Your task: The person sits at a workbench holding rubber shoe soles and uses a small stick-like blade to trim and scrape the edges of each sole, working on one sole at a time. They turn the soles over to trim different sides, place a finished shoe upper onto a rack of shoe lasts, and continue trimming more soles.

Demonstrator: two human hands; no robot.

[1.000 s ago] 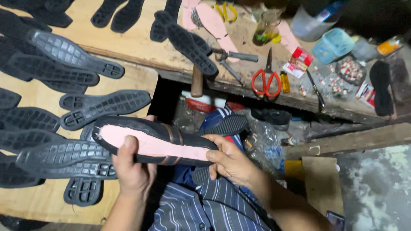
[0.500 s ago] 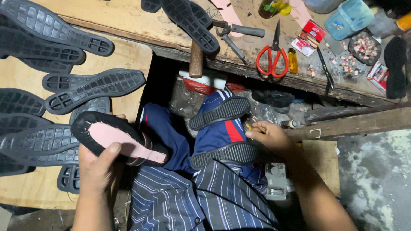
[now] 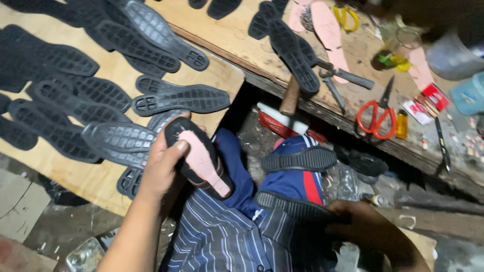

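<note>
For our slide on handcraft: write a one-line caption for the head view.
Left hand grips a black sole with pink insole; right hand holds another sole by the workbench.

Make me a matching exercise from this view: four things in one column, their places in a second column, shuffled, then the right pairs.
Things:
1. pink-lined sole
2. red-handled scissors
3. hammer
4. ribbed black sole

Places:
A. lying on the workbench at right
B. resting on the lap, on blue cloth
C. held in the left hand
D. handle sticking over the bench edge

Pairs: 1-C, 2-A, 3-D, 4-B
</note>
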